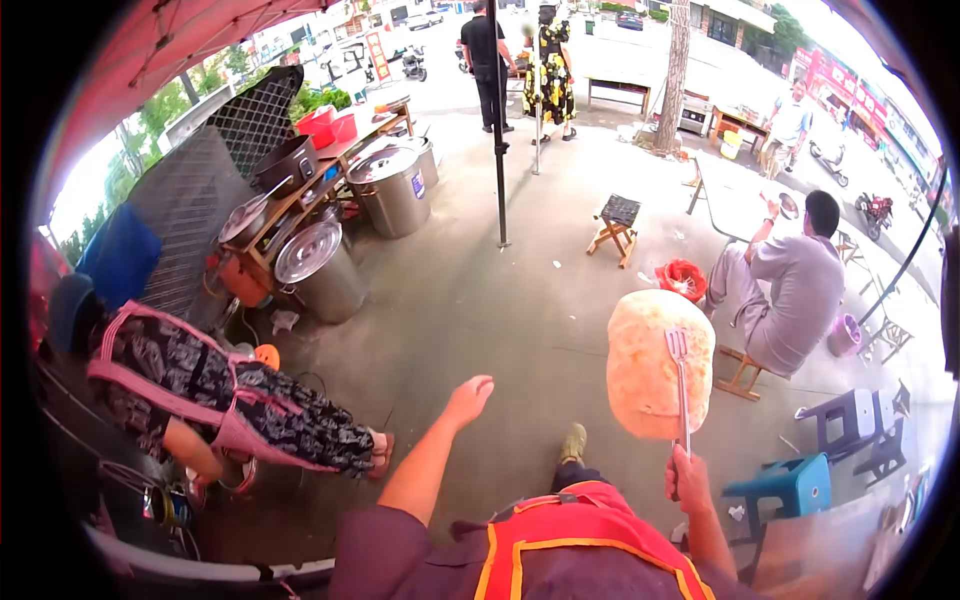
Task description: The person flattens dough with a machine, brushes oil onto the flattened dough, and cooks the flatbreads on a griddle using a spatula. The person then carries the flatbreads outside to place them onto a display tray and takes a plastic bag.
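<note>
My right hand [688,478] is wrapped around the handle end of metal tongs [683,375]. Their slotted, fork-like jaw lies across the upper face of a large, round, golden flatbread [645,385], which is held up in front of me. The other side of the bread, and whatever supports it there, is hidden. My left hand [468,402] hangs in the air left of centre, fingers curled in and nothing visible in them. Below, a red apron [600,520] with yellow trim covers my front.
A person in a pink apron [170,380] bends at the left. Big steel pots [395,200] stand beside a wooden bench. Ahead are a tent pole [500,150] and a folding stool [615,225]. At right, a person sits at a table near a red-lined bin [682,280] and plastic stools [790,490].
</note>
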`<state>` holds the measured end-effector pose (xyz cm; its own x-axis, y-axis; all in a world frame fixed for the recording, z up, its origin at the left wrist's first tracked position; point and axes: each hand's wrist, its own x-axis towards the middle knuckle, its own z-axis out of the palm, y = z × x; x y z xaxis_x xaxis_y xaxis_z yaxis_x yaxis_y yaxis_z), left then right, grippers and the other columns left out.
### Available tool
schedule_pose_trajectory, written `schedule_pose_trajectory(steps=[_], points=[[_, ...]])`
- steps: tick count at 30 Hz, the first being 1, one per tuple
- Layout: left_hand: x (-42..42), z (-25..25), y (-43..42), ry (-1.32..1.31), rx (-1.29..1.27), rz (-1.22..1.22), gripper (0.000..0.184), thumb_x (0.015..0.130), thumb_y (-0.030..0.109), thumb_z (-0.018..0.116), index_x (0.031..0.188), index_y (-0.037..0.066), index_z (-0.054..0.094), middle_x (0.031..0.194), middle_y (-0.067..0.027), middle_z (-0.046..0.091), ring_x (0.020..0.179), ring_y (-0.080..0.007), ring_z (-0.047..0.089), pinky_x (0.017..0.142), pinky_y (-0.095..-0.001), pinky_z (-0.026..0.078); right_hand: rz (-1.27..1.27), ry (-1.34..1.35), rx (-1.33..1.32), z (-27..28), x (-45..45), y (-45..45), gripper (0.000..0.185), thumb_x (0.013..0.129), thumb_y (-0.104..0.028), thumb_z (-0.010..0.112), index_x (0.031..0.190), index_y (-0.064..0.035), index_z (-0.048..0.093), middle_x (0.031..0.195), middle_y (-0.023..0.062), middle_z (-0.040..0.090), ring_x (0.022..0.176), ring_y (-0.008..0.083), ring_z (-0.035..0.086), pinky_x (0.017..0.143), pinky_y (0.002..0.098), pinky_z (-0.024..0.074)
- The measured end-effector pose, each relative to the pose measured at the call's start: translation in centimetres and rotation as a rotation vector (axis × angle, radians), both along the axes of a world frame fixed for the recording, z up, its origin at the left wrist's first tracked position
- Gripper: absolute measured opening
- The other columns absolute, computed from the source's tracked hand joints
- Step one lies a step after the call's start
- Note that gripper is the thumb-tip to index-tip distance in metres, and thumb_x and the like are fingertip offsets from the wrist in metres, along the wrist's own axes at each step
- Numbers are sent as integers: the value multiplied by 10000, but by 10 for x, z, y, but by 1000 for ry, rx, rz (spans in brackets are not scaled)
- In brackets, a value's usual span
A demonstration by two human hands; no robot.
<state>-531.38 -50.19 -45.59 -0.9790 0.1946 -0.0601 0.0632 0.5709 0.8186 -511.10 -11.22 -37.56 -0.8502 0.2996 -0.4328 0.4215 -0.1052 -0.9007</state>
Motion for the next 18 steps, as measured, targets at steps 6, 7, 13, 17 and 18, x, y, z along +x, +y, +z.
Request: schedule_pose_trajectory(steps=[6,7,13,17,18], points=[[-182,-53,30,-129,-48,158,373,861,319,487,1093,38,564,1042,-161,605,987,-285,574,852,-337,435,46,21,59,-9,-259,55,342,894,-310,468,665,-56,455,441,18,414,300,107,388,285,238,270],[-185,-99,11,-258,-81,183,376,856,327,488,1076,35,576,1042,-166,603,993,-286,571,855,-345,433,59,15,57,-5,-306,62,342,895,-307,466,666,-53,457,443,19,417,301,108,390,287,238,272],[-198,-232,-97,-1073,-497,58,429,845,362,440,969,-9,617,1017,-217,597,971,-352,564,837,-402,435,75,51,18,-15,-584,96,355,905,-308,460,664,-47,467,453,18,423,312,104,392,294,240,295],[-398,-254,-83,-1127,-395,238,427,839,355,444,966,-13,617,1005,-220,599,967,-347,569,834,-399,437,27,80,-25,-42,-757,114,359,904,-322,471,665,-54,468,473,15,430,325,100,396,300,242,319],[-467,-260,-71,-1090,-364,238,426,837,354,445,965,-14,617,1002,-220,600,966,-346,570,834,-398,437,12,79,-23,-43,-803,116,356,904,-321,472,667,-55,468,481,13,432,329,100,399,302,241,324]])
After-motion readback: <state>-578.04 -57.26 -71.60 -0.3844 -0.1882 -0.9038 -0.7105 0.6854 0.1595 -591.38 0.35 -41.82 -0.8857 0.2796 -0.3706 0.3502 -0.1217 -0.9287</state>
